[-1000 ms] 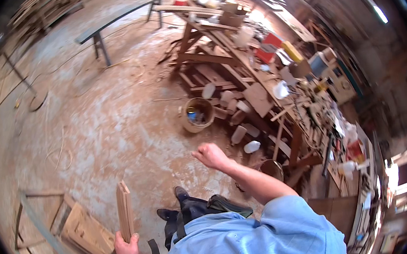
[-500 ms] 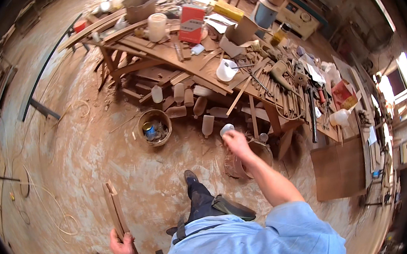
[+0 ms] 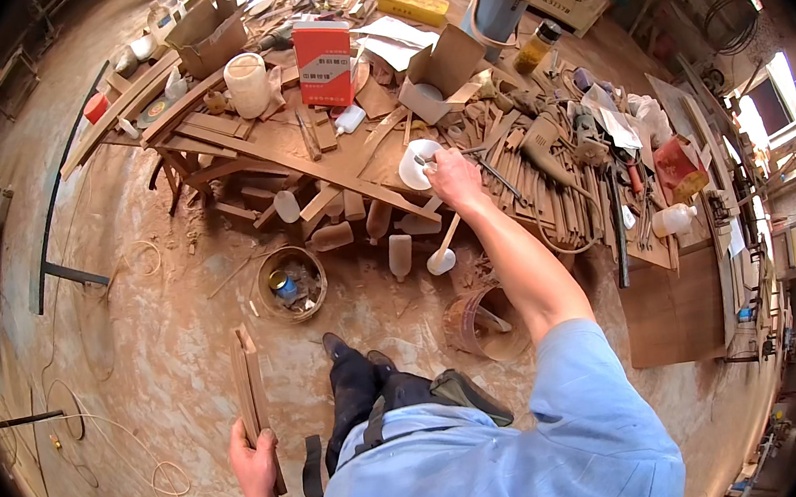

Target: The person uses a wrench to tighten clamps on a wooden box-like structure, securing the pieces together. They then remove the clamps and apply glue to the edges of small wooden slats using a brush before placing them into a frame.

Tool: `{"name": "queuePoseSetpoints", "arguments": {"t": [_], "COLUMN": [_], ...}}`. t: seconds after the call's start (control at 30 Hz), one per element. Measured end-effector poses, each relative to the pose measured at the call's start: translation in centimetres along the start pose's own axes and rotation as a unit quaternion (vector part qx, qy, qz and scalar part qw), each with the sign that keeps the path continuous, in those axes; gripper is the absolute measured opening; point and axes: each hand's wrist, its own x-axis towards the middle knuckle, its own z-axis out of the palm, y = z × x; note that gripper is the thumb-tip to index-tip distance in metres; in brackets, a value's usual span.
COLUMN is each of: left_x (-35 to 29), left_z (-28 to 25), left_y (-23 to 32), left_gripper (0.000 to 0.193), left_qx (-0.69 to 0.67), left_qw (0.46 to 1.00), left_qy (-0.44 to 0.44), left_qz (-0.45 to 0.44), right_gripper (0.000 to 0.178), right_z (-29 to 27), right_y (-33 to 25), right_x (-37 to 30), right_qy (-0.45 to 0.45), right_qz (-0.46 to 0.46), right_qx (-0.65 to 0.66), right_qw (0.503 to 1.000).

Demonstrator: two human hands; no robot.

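My left hand (image 3: 254, 453) is closed around narrow wooden pieces (image 3: 250, 388), held upright low on the left, away from the workbench. They look like two strips lying side by side. My right hand (image 3: 456, 179) reaches out over the front edge of the workbench (image 3: 285, 158). Its fingers are closed at the rim of a white plastic tub (image 3: 417, 170). A small greyish end shows between the fingers and the tub's opening; what it belongs to is mostly hidden by the hand. Just right of the hand lies a thin dark metal tool (image 3: 500, 178).
A red box (image 3: 325, 63), white jug (image 3: 248, 84) and open carton (image 3: 442, 76) stand on the bench. Heaped tools and wood offcuts (image 3: 549, 192) cover its right side. Below are plastic bottles (image 3: 401, 256), a round bin (image 3: 322, 294) and a bucket (image 3: 466, 327). Cables (image 3: 165, 486) trail over the floor.
My right hand has gone up from below the bench edge to the white tub and closed there. My left hand still grips the wooden pieces. The bench now appears nearer.
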Motion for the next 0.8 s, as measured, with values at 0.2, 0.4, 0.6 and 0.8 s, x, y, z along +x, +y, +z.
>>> {"name": "queuePoseSetpoints", "arguments": {"t": [0.2, 0.4, 0.6, 0.8], "left_x": [5.3, 9.3, 12.2, 12.4], "left_z": [-0.6, -0.9, 3.2, 8.3], "left_y": [0.4, 1.7, 5.7, 9.0], "left_gripper": [0.041, 0.039, 0.035, 0.038], "left_qx": [-0.037, -0.007, 0.004, 0.019], "left_qw": [0.999, 0.999, 0.996, 0.992], "left_qy": [-0.016, -0.046, -0.079, -0.124], "left_qz": [0.011, -0.002, 0.028, 0.012], "right_gripper": [0.023, 0.024, 0.026, 0.031], "right_z": [2.4, 3.0, 3.2, 5.0], "right_y": [0.3, -2.2, -2.9, 2.6], "right_x": [2.0, 3.4, 5.1, -1.4], "right_qy": [0.003, 0.004, 0.035, -0.097], "right_qz": [0.004, 0.083, 0.072, 0.211], "right_qx": [-0.026, -0.004, 0.054, 0.459], "right_qw": [1.0, 0.997, 0.995, 0.858]}}
